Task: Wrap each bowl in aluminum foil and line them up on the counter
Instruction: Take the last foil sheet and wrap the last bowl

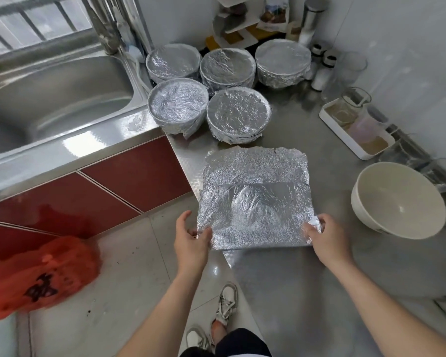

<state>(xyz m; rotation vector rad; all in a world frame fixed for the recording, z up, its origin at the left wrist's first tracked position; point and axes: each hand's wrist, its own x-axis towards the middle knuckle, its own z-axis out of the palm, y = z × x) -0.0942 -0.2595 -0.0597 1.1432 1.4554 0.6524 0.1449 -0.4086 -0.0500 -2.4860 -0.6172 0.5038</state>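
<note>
A crumpled sheet of aluminum foil lies on the steel counter, its near part folded over and overhanging the counter's edge. My left hand pinches the foil's near left corner. My right hand pinches the near right corner. A bare white bowl stands empty, tilted, to the right of the foil. Several foil-wrapped bowls stand grouped at the back, the nearest two being one by the sink and one beside it.
A steel sink lies at the left. A white tray with glassware, jars and shakers line the right wall. An orange plastic bag hangs low at the left above the tiled floor.
</note>
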